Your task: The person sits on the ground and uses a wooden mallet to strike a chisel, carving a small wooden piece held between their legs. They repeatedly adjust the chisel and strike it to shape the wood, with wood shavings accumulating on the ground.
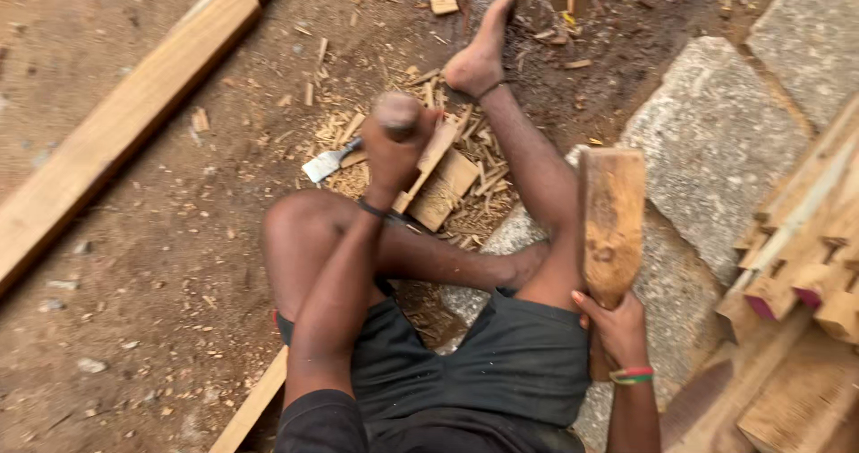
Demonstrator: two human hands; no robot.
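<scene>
Chisel in my left hand, mallet in my right.

My left hand (394,144) is closed tight round the chisel (333,160) handle, and the flat blade sticks out to the left, low over the wood block (445,187). My right hand (617,328) is wrapped round the bottom of the mallet (611,225), which stands up by my knee. The block lies on the ground between my legs, in a heap of chips (465,162), close to my foot (479,55). I think a good cut needs the blade set straight on the block and held still, the block kept from sliding, and the mallet landing flat on the handle top, not on my fingers. A long plank (134,113) lies far off to the left.
</scene>
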